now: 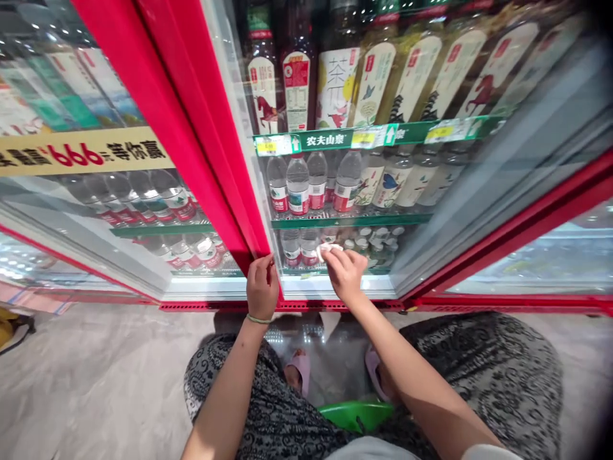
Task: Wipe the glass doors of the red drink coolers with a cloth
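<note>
My right hand (345, 273) is closed on a crumpled white cloth (328, 250), which could also be tissue. It is at the lower part of the cooler's glass door (345, 239), in front of the bottom shelf. My left hand (262, 286) has its fingers curled at the lower edge of the red door frame (225, 160); its fingertips are partly hidden. Behind the glass stand water bottles (298, 188) with red and white labels. Tall tea bottles (336, 83) line the shelf above.
A green stool or basin (357, 414) shows between my knees. To the left is another cooler door with a yellow banner (81, 152); a red frame (507, 236) slants along the right. Grey floor (119, 377) lies below, with a yellow and black item (12, 329) at far left.
</note>
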`<state>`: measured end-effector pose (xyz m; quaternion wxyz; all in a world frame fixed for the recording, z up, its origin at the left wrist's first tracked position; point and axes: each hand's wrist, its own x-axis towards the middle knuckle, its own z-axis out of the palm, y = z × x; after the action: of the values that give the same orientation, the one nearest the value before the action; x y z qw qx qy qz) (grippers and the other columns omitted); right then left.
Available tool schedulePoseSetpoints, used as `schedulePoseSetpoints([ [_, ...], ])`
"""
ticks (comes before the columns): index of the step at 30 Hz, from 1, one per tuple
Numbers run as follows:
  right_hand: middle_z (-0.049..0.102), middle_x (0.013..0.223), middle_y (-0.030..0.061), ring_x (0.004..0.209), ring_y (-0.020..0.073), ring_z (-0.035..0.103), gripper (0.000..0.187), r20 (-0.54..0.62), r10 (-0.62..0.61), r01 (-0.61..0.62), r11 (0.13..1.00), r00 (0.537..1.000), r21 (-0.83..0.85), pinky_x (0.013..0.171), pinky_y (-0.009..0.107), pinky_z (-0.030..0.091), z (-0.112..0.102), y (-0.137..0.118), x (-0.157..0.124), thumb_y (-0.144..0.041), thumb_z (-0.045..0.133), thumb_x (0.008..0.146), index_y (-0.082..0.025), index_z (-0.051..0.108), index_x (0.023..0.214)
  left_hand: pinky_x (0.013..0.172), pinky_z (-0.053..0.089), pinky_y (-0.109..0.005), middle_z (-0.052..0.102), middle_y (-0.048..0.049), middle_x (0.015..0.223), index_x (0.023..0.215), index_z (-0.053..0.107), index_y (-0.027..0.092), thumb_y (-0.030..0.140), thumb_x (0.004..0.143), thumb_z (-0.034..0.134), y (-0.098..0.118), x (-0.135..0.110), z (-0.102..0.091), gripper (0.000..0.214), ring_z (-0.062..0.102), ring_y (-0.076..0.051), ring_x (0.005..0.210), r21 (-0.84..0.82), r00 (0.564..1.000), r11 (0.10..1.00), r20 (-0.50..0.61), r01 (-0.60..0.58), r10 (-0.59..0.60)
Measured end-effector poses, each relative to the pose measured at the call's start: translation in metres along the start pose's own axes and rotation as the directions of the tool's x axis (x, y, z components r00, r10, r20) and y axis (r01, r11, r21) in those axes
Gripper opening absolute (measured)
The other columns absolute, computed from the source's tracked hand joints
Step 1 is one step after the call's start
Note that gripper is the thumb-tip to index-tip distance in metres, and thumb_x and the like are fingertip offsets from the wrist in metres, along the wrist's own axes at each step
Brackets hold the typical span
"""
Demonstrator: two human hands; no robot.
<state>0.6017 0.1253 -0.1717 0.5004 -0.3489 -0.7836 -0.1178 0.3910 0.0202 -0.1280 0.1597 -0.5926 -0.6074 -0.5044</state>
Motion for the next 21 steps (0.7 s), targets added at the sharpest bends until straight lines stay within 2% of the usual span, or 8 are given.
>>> schedulePoseSetpoints([
  [2,0.075,0.113,0.0049,0.099,0.0238,0.058,0.023,-0.081,0.151,-0.155,0.987,0.985,-0.050,0.090,0.041,0.035,-0.025,0.030,-0.004,-0.022,0.060,0.096,-0.030,0.071,0.114,0.101,0.054,-0.036,0.066,-0.0107,0.113,0.130,0.063,0.017,0.018,0.101,0.054,0.002,-0.001,0.005,0.030,0.064,-0.019,0.109,-0.011,0.999,1.000,0.030,-0.022,0.023],
  [4,0.073,0.115,0.0068,0.106,0.0264,0.058,0.021,-0.167,0.316,-0.330,0.942,0.934,-0.065,0.095,0.044,0.036,-0.052,0.065,-0.010,-0.026,0.062,0.092,-0.027,0.069,0.111,0.102,0.053,-0.036,0.066,-0.0110,0.115,0.131,0.062,0.017,0.018,0.101,0.054,0.004,-0.001,0.009,0.031,0.063,-0.019,0.110,-0.025,0.997,0.998,0.064,-0.049,0.051],
  [10,0.065,0.099,0.0065,0.099,0.0257,0.059,0.022,-0.423,0.683,-0.736,0.675,0.595,0.054,0.095,0.044,0.043,-0.116,0.173,-0.025,-0.031,0.054,0.087,-0.020,0.063,0.103,0.103,0.051,-0.035,0.068,-0.0100,0.115,0.129,0.063,0.018,0.016,0.100,0.054,0.011,0.005,0.019,0.031,0.064,-0.019,0.111,-0.072,0.990,0.992,0.092,-0.104,0.110],
  [13,0.060,0.100,0.0064,0.100,0.0255,0.057,0.022,-0.457,0.736,-0.786,0.607,0.499,0.118,0.095,0.044,0.046,-0.117,0.181,-0.021,-0.029,0.052,0.085,-0.020,0.061,0.103,0.103,0.052,-0.035,0.068,-0.0097,0.115,0.126,0.065,0.018,0.017,0.100,0.053,0.014,0.010,0.023,0.028,0.065,-0.019,0.110,-0.087,0.994,0.994,0.077,-0.069,0.075],
  [15,0.057,0.107,0.0094,0.105,0.0264,0.056,0.023,-0.471,0.730,-0.766,0.623,0.495,0.161,0.098,0.045,0.046,-0.100,0.156,-0.013,-0.027,0.052,0.085,-0.020,0.060,0.105,0.103,0.052,-0.035,0.068,-0.0094,0.115,0.125,0.066,0.018,0.018,0.100,0.053,0.016,0.012,0.025,0.028,0.065,-0.019,0.110,-0.085,0.996,0.995,0.073,-0.053,0.059],
  [16,0.055,0.111,0.0110,0.109,0.0270,0.055,0.024,-0.463,0.714,-0.733,0.656,0.526,0.180,0.100,0.046,0.045,-0.088,0.136,-0.008,-0.026,0.052,0.086,-0.020,0.060,0.107,0.103,0.052,-0.035,0.068,-0.0092,0.114,0.125,0.066,0.018,0.018,0.100,0.053,0.016,0.012,0.026,0.028,0.065,-0.019,0.109,-0.080,0.996,0.996,0.069,-0.049,0.054],
  [18,0.054,0.112,0.0115,0.111,0.0273,0.054,0.022,-0.419,0.650,-0.624,0.750,0.634,0.218,0.102,0.047,0.044,-0.058,0.087,0.002,-0.025,0.052,0.090,-0.021,0.061,0.109,0.102,0.052,-0.034,0.068,-0.0091,0.114,0.125,0.066,0.018,0.019,0.100,0.053,0.016,0.012,0.026,0.028,0.066,-0.019,0.108,-0.064,0.998,0.997,0.048,-0.036,0.040],
  [21,0.054,0.113,0.0113,0.111,0.0273,0.052,0.021,-0.237,0.517,-0.450,0.847,0.823,0.283,0.100,0.045,0.044,-0.012,0.009,0.018,-0.025,0.052,0.094,-0.023,0.064,0.111,0.099,0.054,-0.034,0.068,-0.0094,0.112,0.125,0.066,0.018,0.019,0.100,0.053,0.012,0.008,0.024,0.028,0.066,-0.018,0.105,-0.037,1.000,0.999,-0.013,-0.017,0.016],
])
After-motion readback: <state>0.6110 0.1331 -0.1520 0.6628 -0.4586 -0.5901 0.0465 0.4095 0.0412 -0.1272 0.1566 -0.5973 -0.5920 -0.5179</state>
